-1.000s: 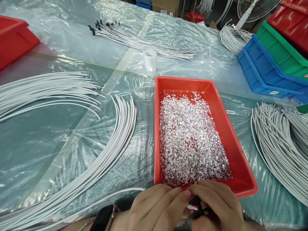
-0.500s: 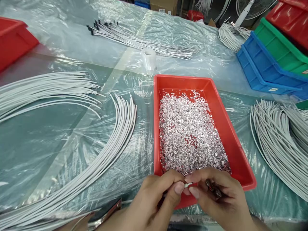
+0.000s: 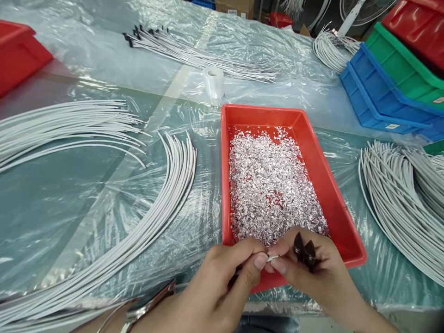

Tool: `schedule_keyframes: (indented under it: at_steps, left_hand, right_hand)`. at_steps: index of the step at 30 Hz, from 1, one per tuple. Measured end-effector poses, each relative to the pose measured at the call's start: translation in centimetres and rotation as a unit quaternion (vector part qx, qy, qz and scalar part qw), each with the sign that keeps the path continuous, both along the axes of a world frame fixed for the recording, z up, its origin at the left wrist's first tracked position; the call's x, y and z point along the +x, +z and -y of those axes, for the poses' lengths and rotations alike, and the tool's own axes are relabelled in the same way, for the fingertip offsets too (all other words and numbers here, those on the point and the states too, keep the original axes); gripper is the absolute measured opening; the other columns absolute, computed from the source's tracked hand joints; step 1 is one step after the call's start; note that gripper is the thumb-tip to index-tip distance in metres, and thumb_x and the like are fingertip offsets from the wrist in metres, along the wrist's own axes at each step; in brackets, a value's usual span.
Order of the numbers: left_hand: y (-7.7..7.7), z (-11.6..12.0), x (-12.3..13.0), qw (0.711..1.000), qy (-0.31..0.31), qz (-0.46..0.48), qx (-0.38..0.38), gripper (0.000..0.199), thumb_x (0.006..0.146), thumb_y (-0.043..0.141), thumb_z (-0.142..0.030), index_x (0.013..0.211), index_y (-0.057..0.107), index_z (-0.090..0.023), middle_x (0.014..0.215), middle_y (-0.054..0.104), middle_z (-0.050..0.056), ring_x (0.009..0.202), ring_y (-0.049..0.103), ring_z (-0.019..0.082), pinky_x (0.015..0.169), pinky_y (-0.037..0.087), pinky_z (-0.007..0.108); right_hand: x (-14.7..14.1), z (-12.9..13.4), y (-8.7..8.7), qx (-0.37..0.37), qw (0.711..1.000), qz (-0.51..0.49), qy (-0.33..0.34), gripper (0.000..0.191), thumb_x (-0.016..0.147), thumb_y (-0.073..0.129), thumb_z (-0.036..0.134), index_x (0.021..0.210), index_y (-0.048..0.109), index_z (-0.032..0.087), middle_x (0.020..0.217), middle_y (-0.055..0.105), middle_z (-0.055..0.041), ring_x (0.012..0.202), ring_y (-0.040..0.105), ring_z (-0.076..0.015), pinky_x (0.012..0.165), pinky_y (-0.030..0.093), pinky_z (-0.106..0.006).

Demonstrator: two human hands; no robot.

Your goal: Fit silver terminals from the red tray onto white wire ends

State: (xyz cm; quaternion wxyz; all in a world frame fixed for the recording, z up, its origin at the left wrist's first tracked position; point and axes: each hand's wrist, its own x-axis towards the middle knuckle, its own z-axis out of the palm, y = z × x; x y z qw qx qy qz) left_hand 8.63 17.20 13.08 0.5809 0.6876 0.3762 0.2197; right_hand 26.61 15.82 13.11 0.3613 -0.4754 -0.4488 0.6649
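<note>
Over the near edge of a red tray (image 3: 331, 194), my two hands meet at the tip of a thin white cable (image 3: 273, 258). My left hand (image 3: 229, 273) is closed, with thumb and index finger pinching the cable just behind its end. On the other side, the fingertips of my right hand (image 3: 315, 268) touch that same end. Dark-jawed pliers (image 3: 310, 254) are tucked in my right hand, their two jaws pointing up and slightly apart; their handles are hidden. Small silvery foil scraps (image 3: 270, 175) cover much of the tray floor.
Bundles of white cables lie at left (image 3: 166, 199), far left (image 3: 69, 120) and right (image 3: 398, 199). Black-ended cables (image 3: 194, 53) and a clear tape roll (image 3: 213, 83) lie behind the tray. Stacked bins (image 3: 398, 88) stand back right; another red bin (image 3: 21, 55) is at left.
My right hand has turned and risen slightly, so the pliers' jaws now stand up and show more plainly. My left hand keeps its pinch on the cable. The view has shifted a little.
</note>
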Motion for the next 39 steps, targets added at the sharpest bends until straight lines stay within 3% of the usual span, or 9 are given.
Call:
schedule_keyframes:
  at_steps: [7, 13, 19, 28, 39]
  left_hand:
    - [0.4, -0.3, -0.3, 0.999, -0.035, -0.023, -0.01, 0.025, 0.098, 0.028, -0.028, 0.079, 0.043, -0.021, 0.062, 0.036, -0.005, 0.056, 0.038, 0.01, 0.052, 0.034, 0.02]
    - [0.5, -0.3, -0.4, 0.997, -0.048, -0.049, -0.044, 0.028, 0.098, 0.026, -0.032, 0.077, 0.041, -0.021, 0.064, 0.036, -0.004, 0.059, 0.037, 0.01, 0.055, 0.033, 0.021]
    - [0.3, -0.2, -0.5, 0.995, -0.054, -0.048, -0.065, 0.028, 0.098, 0.026, -0.033, 0.077, 0.04, -0.021, 0.064, 0.034, -0.005, 0.06, 0.035, 0.01, 0.058, 0.031, 0.021]
    - [0.5, -0.5, -0.2, 0.997, -0.052, -0.026, -0.045, 0.024, 0.098, 0.029, -0.027, 0.076, 0.038, -0.021, 0.061, 0.032, -0.006, 0.055, 0.034, 0.009, 0.053, 0.03, 0.021]
    - [0.5, -0.4, -0.5, 0.997, -0.053, -0.048, -0.003, 0.021, 0.097, 0.028, -0.025, 0.08, 0.04, -0.022, 0.062, 0.035, -0.005, 0.055, 0.037, 0.01, 0.054, 0.034, 0.02]
  right_hand:
    - [0.6, -0.3, 0.1, -0.049, 0.998, -0.019, 0.042, 0.01, 0.081, 0.067, 0.028, 0.076, 0.061, 0.02, 0.057, 0.04, 0.0065, 0.051, 0.033, -0.0086, 0.046, 0.026, -0.021]
    - [0.9, -0.6, 0.0, -0.069, 0.995, -0.03, 0.063, 0.016, 0.08, 0.067, 0.03, 0.074, 0.058, 0.019, 0.058, 0.045, 0.0056, 0.051, 0.032, -0.0083, 0.045, 0.026, -0.021]
    - [1.0, -0.8, -0.4, -0.076, 0.993, -0.066, 0.068, 0.014, 0.078, 0.07, 0.029, 0.076, 0.061, 0.018, 0.059, 0.051, 0.0047, 0.049, 0.037, -0.0067, 0.045, 0.03, -0.019]
    - [1.1, -1.0, -0.4, -0.121, 0.981, -0.139, 0.063, 0.007, 0.078, 0.07, 0.018, 0.078, 0.064, 0.018, 0.072, 0.066, 0.0021, 0.063, 0.06, -0.0066, 0.057, 0.044, -0.016]
    - [1.0, -1.1, -0.2, -0.134, 0.978, -0.145, 0.067, 0.006, 0.078, 0.07, 0.019, 0.078, 0.064, 0.018, 0.072, 0.066, 0.0012, 0.064, 0.059, -0.0072, 0.058, 0.043, -0.017]
